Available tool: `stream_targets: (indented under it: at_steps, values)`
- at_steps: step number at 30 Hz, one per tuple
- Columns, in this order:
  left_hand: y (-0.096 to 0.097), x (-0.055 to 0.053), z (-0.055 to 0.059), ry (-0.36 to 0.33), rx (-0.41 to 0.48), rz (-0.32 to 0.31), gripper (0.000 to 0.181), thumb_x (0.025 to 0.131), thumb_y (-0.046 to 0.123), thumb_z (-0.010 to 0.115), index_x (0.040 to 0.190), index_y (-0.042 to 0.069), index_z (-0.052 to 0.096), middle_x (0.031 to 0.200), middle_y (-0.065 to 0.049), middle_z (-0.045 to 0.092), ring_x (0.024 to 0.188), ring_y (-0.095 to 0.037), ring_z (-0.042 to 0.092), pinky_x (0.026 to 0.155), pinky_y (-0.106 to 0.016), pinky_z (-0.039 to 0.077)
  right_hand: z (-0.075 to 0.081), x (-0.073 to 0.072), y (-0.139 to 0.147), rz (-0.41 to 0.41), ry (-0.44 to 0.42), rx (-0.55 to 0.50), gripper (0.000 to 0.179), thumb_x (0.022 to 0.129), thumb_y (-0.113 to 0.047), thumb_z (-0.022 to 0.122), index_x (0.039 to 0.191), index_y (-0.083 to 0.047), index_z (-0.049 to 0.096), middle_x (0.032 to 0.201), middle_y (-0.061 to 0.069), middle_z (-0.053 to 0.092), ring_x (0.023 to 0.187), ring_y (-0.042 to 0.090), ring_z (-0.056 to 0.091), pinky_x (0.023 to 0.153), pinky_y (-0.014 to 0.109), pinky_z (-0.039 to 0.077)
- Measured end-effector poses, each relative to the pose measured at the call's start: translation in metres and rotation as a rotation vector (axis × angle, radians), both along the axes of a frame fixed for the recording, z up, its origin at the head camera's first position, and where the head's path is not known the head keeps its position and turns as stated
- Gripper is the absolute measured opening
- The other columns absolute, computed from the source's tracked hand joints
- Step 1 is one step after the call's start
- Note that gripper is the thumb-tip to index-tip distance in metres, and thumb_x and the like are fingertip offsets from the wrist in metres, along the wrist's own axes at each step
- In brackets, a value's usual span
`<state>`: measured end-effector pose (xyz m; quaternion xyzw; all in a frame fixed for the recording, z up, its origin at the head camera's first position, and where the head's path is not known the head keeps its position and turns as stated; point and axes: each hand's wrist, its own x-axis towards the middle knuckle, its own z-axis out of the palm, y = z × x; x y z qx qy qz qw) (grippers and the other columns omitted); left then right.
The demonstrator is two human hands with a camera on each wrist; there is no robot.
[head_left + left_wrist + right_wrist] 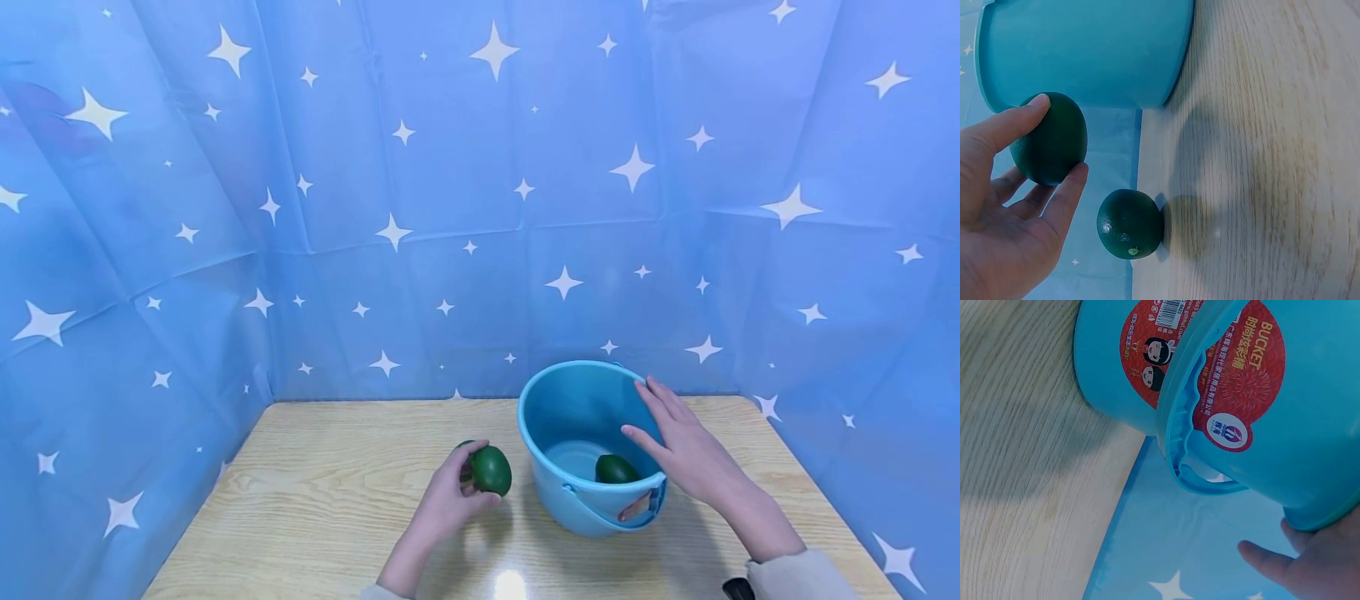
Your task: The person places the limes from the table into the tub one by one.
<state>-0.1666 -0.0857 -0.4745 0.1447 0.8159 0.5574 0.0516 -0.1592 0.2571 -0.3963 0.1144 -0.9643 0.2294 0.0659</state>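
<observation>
My left hand point(447, 492) holds a dark green lime point(491, 471) between thumb and fingers, left of the blue bucket point(592, 508). In the left wrist view, the left thumb point(1019, 124) and fingers span the held lime point(1052, 140) above the table. A second lime point(1130, 224) sits on the tabletop below; the left hand mostly hides it in the head view. Another lime point(615, 469) lies inside the bucket. My right hand point(693, 450) rests at the bucket's right rim with fingers extended, and its thumb reaches over the opening.
The bucket's handle point(600, 515) hangs down its near side, and a red label point(1244, 369) shows there. Everything stands on a light wooden table point(322, 483). Behind it hangs a blue cloth point(450, 167) with white stars, also along both sides.
</observation>
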Motion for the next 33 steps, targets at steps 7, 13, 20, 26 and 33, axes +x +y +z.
stream_targets:
  at_steps: [7, 13, 20, 26, 33]
  values:
    - [0.0, 0.001, 0.004, -0.004, 0.025, 0.016, 0.075, 0.081, 0.012, 0.08, 0.147, 0.011, 0.044, 0.143, -0.015, 0.051, 0.128, -0.036, 0.054, 0.103, -0.044, 0.054, 0.0, 0.0, 0.001, 0.001, -0.007, -0.006, 0.081, 0.101, -0.053, 0.049, 0.159, -0.004, 0.019, 0.164, 0.026, 0.016, 0.147, 0.053, 0.019, 0.109, 0.077, 0.025]
    - [0.0, 0.001, 0.007, 0.019, 0.031, 0.023, 0.073, 0.081, 0.011, 0.08, 0.146, 0.01, 0.046, 0.142, -0.016, 0.051, 0.128, -0.039, 0.053, 0.101, -0.043, 0.055, 0.0, 0.0, 0.0, 0.002, 0.003, -0.002, 0.08, 0.101, -0.052, 0.05, 0.159, -0.005, 0.02, 0.163, 0.026, 0.018, 0.147, 0.052, 0.02, 0.109, 0.077, 0.026]
    - [-0.001, 0.001, 0.01, 0.022, 0.043, 0.03, 0.074, 0.081, 0.012, 0.082, 0.146, 0.011, 0.046, 0.142, -0.016, 0.051, 0.128, -0.038, 0.054, 0.101, -0.042, 0.056, 0.0, 0.0, 0.001, 0.001, -0.001, 0.0, 0.08, 0.101, -0.052, 0.05, 0.159, -0.005, 0.02, 0.164, 0.026, 0.018, 0.147, 0.052, 0.02, 0.109, 0.077, 0.026]
    - [-0.002, 0.001, 0.012, 0.01, 0.06, 0.028, 0.073, 0.082, 0.012, 0.081, 0.146, 0.014, 0.046, 0.143, -0.014, 0.051, 0.129, -0.035, 0.054, 0.1, -0.04, 0.056, -0.001, 0.0, 0.001, 0.003, -0.001, -0.005, 0.08, 0.101, -0.051, 0.051, 0.159, -0.005, 0.02, 0.163, 0.026, 0.018, 0.147, 0.052, 0.02, 0.109, 0.077, 0.026]
    - [-0.003, 0.002, 0.016, 0.029, 0.06, 0.028, 0.072, 0.082, 0.012, 0.081, 0.146, 0.013, 0.047, 0.142, -0.015, 0.052, 0.128, -0.036, 0.054, 0.099, -0.041, 0.057, -0.001, 0.0, 0.001, 0.004, -0.006, -0.001, 0.08, 0.101, -0.051, 0.051, 0.159, -0.005, 0.02, 0.164, 0.026, 0.017, 0.147, 0.052, 0.02, 0.109, 0.077, 0.026]
